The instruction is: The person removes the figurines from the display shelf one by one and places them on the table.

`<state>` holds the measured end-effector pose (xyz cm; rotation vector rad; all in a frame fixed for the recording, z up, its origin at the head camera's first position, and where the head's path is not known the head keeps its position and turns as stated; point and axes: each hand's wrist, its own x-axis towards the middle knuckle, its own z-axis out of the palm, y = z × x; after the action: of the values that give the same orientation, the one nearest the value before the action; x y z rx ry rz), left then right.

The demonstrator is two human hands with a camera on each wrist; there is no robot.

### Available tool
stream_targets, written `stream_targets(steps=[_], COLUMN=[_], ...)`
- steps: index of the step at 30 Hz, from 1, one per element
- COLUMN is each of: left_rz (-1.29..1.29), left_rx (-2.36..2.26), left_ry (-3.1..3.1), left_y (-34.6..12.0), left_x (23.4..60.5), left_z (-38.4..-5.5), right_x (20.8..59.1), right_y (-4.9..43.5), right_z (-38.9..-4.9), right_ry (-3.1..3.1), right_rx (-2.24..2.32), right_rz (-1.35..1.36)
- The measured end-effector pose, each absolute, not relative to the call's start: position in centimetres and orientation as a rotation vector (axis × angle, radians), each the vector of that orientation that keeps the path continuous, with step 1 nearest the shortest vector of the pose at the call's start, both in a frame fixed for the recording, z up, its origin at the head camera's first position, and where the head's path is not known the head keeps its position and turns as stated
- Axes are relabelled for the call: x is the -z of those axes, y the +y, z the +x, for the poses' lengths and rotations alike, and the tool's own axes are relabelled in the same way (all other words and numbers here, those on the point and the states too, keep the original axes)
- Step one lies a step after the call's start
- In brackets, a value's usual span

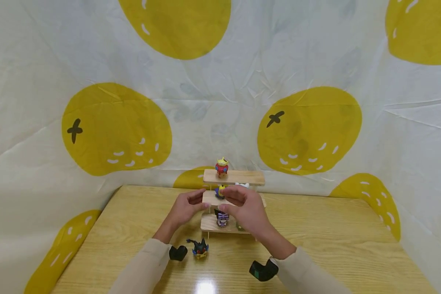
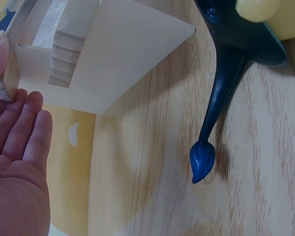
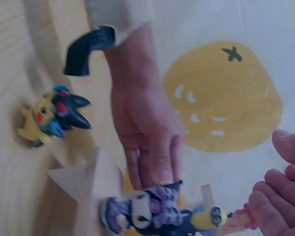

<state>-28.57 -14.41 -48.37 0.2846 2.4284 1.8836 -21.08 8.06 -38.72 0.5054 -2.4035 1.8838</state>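
Note:
A three-tier wooden display stand (image 1: 239, 177) holds several toy figures. At the left end of its middle board, my left hand (image 1: 185, 208) grips the wood, with thumb and fingertips on opposite sides. Beside a small yellow-and-blue Minion figure (image 1: 219, 192) on that board is my right hand (image 1: 248, 206), its fingers loosely bent and nothing visible in them. The right wrist view shows its palm and thumb apart. On the lowest board stands a purple-and-black figure (image 1: 222, 219). A red figure with a yellow top (image 1: 222, 168) occupies the top board.
In front of the stand, a yellow figure in a black hood (image 1: 200, 249) sits on the wooden table (image 1: 132, 228); its dark tail (image 2: 216, 103) ends in a blue tip. A white figure (image 1: 242, 185) is partly hidden behind my right hand. Fruit-patterned cloth (image 1: 213, 122) hangs behind.

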Motion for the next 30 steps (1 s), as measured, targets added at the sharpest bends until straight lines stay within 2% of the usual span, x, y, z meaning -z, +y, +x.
stream_targets(steps=[5,30], left_rz=[0.3,0.336], left_rx=[-1.89,-1.895], left_ry=[2.422,2.399], left_y=[-14.4,-14.5], left_x=[48.5,48.3], left_z=[-28.5,-28.4], right_x=[38.0,36.2], right_y=[8.1,8.3], right_z=[-22.4,-27.5], right_ry=[-2.395,-2.318], right_rx=[-1.866,-1.76], right_rz=[0.415,0.337])
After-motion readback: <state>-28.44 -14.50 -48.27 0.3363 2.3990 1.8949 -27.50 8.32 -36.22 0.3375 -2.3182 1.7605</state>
